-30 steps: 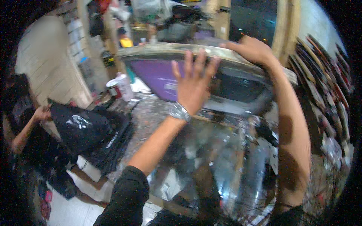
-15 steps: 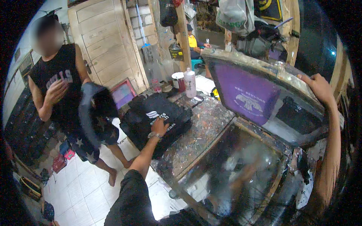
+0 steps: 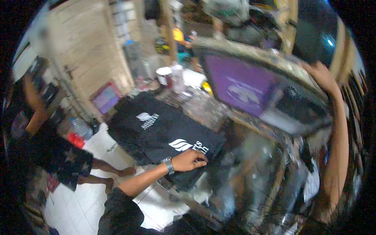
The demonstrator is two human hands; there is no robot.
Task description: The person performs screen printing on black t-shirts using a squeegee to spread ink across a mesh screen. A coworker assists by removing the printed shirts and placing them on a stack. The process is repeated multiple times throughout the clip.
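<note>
My left hand [image 3: 190, 160], with a metal-banded watch at the wrist, has its fingers curled on a black fabric piece [image 3: 188, 133] with a white print. This piece reaches from the dark stack over the near corner of the glass plate [image 3: 254, 156]. Beneath it lies another black printed fabric piece [image 3: 135, 113]. At the right, my right hand [image 3: 323, 76] grips the top edge of a raised screen-printing frame [image 3: 262, 53]. The frame's purple mesh [image 3: 235, 86] bears a pale design and tilts up behind the glass.
A paint tin [image 3: 163, 77] and a pinkish bottle [image 3: 178, 80] stand at the table's back. To the left is another person [image 3: 66, 156] in dark clothes, beside a small pink-edged frame [image 3: 106, 98]. Someone in yellow [image 3: 179, 36] sits farther off.
My left hand has drawn a black fabric piece from the stack rightward and nearer, toward the glass. My right hand still holds the frame up. The person at left has moved leftward in view.
</note>
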